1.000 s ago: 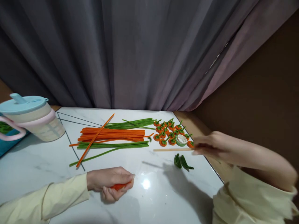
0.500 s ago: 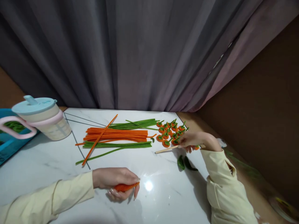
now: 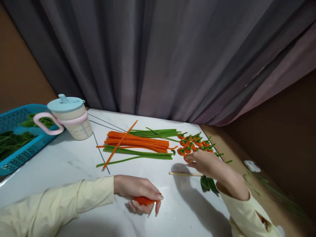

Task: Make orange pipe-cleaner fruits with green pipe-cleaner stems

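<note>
One rounded orange piece (image 3: 144, 200) fills the curled left hand (image 3: 138, 190); whether the right hand (image 3: 207, 162) pinches, unclear.

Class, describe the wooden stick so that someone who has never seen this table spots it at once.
On the white table, find the right hand. Below and to the left of that hand in the picture lies the wooden stick, its right end by the dark green pieces. Its pale tan colour sets it apart from the orange strips and green strips.
</note>
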`<state>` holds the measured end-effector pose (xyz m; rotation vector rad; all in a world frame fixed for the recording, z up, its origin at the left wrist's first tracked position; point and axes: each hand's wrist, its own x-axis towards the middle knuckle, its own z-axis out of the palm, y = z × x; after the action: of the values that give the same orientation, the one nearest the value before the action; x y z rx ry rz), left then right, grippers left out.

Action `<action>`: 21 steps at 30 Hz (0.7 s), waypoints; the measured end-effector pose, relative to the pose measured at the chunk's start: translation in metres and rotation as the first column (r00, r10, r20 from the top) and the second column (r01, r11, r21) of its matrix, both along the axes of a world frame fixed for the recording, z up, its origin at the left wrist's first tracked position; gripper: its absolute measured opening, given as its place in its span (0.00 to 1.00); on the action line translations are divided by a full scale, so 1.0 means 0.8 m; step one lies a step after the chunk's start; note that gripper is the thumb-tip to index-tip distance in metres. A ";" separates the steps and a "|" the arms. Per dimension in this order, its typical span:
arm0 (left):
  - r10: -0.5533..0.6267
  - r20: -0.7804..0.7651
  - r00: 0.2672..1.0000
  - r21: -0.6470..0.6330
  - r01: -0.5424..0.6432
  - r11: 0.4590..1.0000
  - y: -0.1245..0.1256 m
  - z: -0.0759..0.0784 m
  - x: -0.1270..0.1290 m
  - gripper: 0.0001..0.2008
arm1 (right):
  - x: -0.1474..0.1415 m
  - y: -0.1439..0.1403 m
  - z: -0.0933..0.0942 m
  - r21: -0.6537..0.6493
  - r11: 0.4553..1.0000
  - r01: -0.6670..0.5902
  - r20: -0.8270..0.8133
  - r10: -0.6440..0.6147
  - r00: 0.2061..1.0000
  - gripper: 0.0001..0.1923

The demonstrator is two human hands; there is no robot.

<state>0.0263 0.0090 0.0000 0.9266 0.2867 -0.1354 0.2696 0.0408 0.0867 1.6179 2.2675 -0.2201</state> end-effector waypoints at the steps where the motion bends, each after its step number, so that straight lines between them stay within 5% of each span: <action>1: -0.011 -0.003 1.000 0.006 0.011 1.000 0.000 0.000 0.000 0.13 | -0.021 -0.006 0.001 0.014 0.999 -0.051 -0.027 0.051 0.998 0.09; 3: -0.033 -0.009 0.999 0.026 0.033 0.999 0.001 -0.001 0.000 0.12 | -0.067 -0.013 -0.003 0.077 0.950 -0.302 -0.179 0.311 0.933 0.11; 6: -0.071 -0.002 0.997 0.030 0.071 0.997 0.002 -0.002 0.002 0.13 | -0.135 -0.012 -0.026 0.204 0.801 -0.563 -0.327 0.598 0.732 0.09; 11: -0.091 0.028 0.995 0.027 0.091 0.996 0.003 -0.001 0.002 0.14 | -0.204 0.008 -0.065 0.337 0.623 -0.706 -0.296 0.782 0.549 0.09; 16: -0.065 0.025 0.998 0.051 0.063 0.997 0.002 -0.004 -0.001 0.15 | -0.204 0.020 -0.056 0.290 0.608 -0.739 -0.275 0.792 0.544 0.10; 21: -0.068 0.055 0.996 0.083 0.063 0.995 0.003 -0.002 -0.005 0.16 | -0.163 0.009 0.013 0.387 0.647 -0.657 -0.372 0.762 0.530 0.09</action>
<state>0.0220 0.0111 -0.0017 1.0192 0.2100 -0.1579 0.1390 0.0479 0.0969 0.5526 3.2558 -0.2188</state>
